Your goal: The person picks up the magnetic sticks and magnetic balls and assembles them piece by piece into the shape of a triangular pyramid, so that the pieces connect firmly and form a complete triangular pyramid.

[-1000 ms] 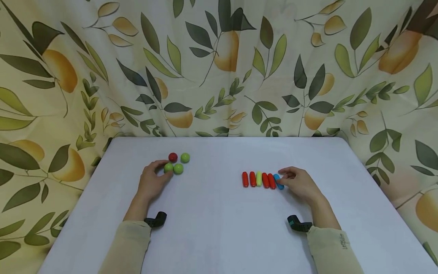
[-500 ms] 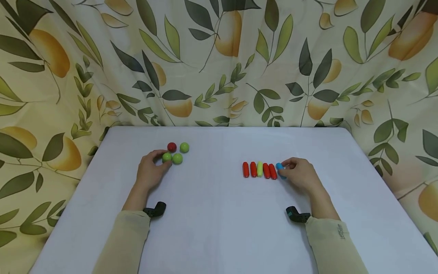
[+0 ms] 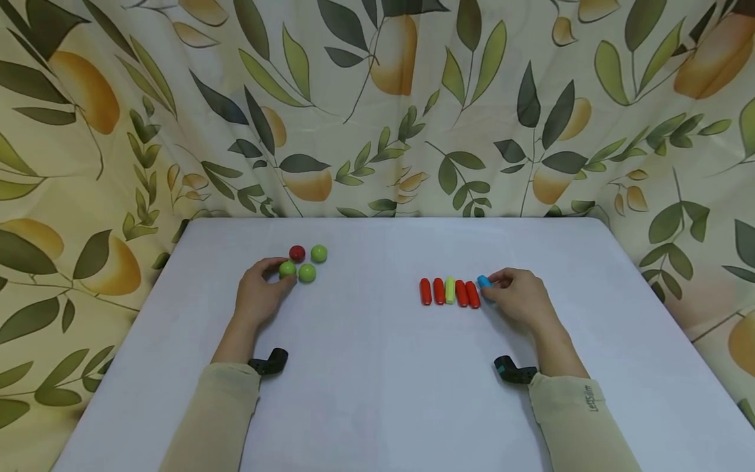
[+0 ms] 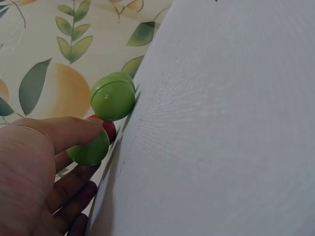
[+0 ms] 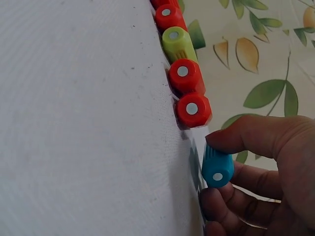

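Note:
My left hand pinches a green ball between thumb and fingers, at the left side of the table. In the left wrist view the thumb lies over this held green ball. A second green ball sits just right of it. Behind are a red ball and a third green ball. On the right side, my right hand pinches a short blue rod, whose end shows a pale round dot in the right wrist view. The rod tilts, close beside a row of similar rods.
The row holds several red rods and one yellow-green rod, side by side on the white table. A leaf-and-fruit patterned curtain hangs behind the far table edge.
The right hand has drawn the blue rod slightly away from the row's right end and turned it; its far end now points more leftward. The head view has tilted down. The left hand keeps its hold.

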Tool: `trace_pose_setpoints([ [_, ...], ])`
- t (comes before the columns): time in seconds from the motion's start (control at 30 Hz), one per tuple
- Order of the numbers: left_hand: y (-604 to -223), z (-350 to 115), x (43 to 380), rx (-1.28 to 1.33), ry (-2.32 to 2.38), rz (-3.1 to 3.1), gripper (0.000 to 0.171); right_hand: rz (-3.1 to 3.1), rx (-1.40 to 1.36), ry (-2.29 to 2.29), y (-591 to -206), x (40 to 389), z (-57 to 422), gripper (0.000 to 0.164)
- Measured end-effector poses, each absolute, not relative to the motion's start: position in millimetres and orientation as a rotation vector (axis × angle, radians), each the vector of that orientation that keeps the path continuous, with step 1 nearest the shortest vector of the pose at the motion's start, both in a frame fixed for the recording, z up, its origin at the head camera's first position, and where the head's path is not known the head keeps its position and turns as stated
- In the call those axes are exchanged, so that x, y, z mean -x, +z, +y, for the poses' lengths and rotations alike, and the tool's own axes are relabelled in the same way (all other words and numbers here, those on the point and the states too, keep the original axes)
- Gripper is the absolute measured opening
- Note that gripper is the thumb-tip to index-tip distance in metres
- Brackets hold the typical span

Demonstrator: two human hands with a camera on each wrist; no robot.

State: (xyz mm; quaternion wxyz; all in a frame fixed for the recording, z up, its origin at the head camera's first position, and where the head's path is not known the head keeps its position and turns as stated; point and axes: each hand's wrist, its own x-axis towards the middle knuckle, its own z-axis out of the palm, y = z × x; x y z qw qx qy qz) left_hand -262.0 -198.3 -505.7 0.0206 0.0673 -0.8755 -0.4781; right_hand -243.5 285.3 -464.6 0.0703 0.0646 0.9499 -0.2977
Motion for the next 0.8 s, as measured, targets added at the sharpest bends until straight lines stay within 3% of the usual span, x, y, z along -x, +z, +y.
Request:
trace_pose_setpoints([
  [0.8, -490.8, -189.8, 260.3, -0.216, -1.488, -2.609, 0.042, 2.980, -0.085, -1.026, -452.0, 239.0, 275.5, 0.041],
])
